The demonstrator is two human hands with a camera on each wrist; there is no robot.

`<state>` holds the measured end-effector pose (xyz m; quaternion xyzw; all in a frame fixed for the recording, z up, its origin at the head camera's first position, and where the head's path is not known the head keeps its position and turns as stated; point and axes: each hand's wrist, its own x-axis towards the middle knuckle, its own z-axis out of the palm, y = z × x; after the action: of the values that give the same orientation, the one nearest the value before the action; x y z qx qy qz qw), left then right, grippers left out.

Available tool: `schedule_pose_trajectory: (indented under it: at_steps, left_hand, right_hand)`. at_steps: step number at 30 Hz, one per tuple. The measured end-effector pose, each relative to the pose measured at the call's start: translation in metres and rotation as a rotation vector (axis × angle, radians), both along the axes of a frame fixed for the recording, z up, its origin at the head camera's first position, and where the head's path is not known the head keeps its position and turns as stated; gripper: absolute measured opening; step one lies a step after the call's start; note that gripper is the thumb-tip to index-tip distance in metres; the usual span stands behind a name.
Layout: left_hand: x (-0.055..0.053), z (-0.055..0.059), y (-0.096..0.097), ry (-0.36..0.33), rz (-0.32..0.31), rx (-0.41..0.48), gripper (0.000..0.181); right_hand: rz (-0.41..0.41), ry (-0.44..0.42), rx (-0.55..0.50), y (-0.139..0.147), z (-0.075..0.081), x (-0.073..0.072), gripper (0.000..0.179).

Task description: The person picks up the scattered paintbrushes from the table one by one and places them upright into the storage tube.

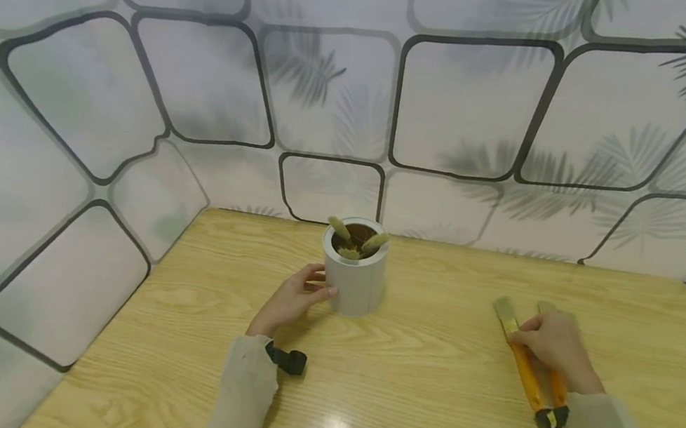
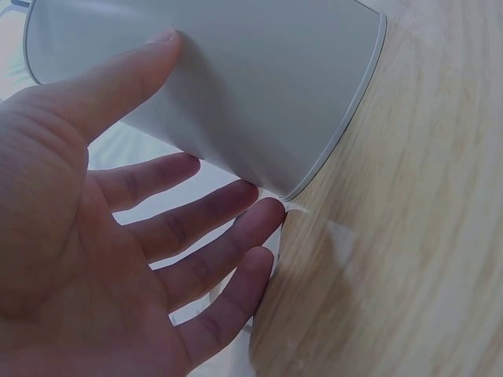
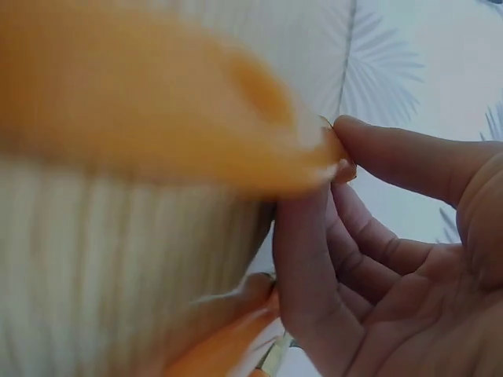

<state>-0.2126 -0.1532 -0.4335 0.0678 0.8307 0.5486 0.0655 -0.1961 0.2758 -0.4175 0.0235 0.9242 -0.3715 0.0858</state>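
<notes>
A light grey cylindrical container (image 1: 352, 286) stands upright on the table, with several tan bristle ends showing above its dark opening. Against its left side, my left hand (image 1: 295, 297) rests with thumb and fingertips touching the wall; the left wrist view shows the fingers loosely extended. At the right, my right hand (image 1: 557, 344) pinches the orange handle of a paintbrush (image 1: 525, 372) between thumb and index finger. Its tan bristles point away from me. A second orange-handled paintbrush (image 1: 557, 388) lies partly hidden under that hand, and more bristles (image 1: 547, 308) show beyond the knuckles.
The wooden table (image 1: 412, 391) meets a patterned wall (image 1: 468, 115) behind the container, with another wall stretch at the left. Black wrist devices, such as the left wrist camera (image 1: 288, 360), stick out from both sleeves. Window-like glare marks the table front.
</notes>
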Motion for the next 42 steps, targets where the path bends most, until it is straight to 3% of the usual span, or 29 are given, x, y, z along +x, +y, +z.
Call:
schedule_pose_trajectory:
  at_steps: [13, 32, 42]
  left_hand:
    - [0.0000, 0.0002, -0.0003, 0.004, -0.009, 0.006, 0.054]
    - [0.0005, 0.0002, -0.0003, 0.003, -0.008, 0.024, 0.055]
    - [0.0008, -0.0005, -0.0009, 0.005, -0.010, 0.019, 0.055]
  right_hand:
    - [-0.047, -0.086, -0.264, 0.0053, -0.0097, -0.0035, 0.055]
    - [-0.119, -0.151, -0.529, 0.0001, -0.0073, 0.0030, 0.063]
    - [-0.099, -0.138, -0.592, -0.0032, -0.0029, 0.0050, 0.071]
